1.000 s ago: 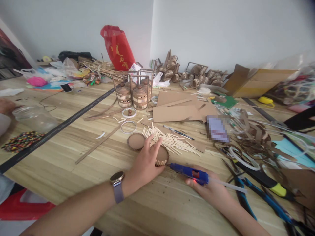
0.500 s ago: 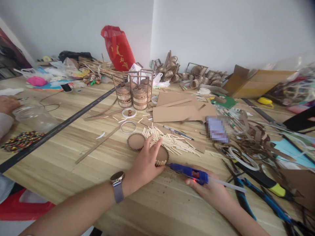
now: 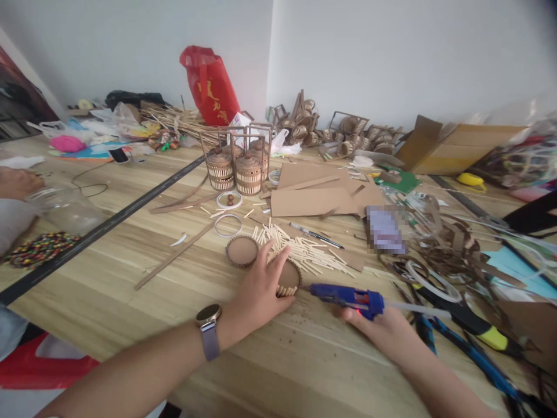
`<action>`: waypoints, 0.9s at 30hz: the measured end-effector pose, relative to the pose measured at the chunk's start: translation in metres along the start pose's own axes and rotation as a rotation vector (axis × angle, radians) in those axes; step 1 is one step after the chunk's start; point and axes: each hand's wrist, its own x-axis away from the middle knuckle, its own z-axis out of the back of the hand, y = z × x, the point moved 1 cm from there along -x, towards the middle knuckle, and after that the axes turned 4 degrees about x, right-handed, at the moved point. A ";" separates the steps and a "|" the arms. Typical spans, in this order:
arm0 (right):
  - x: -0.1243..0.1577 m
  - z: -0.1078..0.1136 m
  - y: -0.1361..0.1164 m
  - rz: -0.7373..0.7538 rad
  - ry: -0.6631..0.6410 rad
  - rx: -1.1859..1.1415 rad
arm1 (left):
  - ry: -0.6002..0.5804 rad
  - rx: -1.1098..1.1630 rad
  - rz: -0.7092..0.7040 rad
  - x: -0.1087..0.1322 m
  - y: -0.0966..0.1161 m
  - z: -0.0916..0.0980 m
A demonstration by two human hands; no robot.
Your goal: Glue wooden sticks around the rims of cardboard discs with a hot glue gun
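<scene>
Dish, round, brown and low-rimmed, lies on the table beneath the left hand. The thumb rests at its near edge, and the index and middle fingers spread over its left side; whether these pinch the dish or merely steady it cannot be told. A short row of sticks lines the near rim, just beside the thumb tip. Right fingers are closed around the glue gun, whose nozzle points towards the dish's near right edge; contact there is unclear. A glue stick juts from the rear, to the right of these fingers. Loose sticks lie just beyond the left fingertips, with a pen farther out; a second dish sits to their left.

Handling (inferred): the dish is probably cardboard, light and stiff across its base, hence apt to slide when nudged; its rim looks easily crushed. It is best held low on the outer wall, away from the row. The gun is rigid, its nozzle probably hot, and the handle its proper hold.
</scene>
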 end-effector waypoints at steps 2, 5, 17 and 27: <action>0.002 0.010 -0.001 -0.023 -0.186 -0.058 | 0.004 -0.004 -0.011 0.000 0.000 0.000; 0.006 0.020 -0.003 -0.134 -0.430 -0.154 | 0.004 -0.019 -0.019 0.000 0.000 0.001; -0.010 0.048 0.004 -0.140 -0.140 0.552 | -0.006 0.032 0.004 -0.001 -0.001 0.000; -0.068 0.022 -0.014 -0.109 -0.018 0.819 | -0.017 0.036 -0.007 -0.001 -0.001 0.001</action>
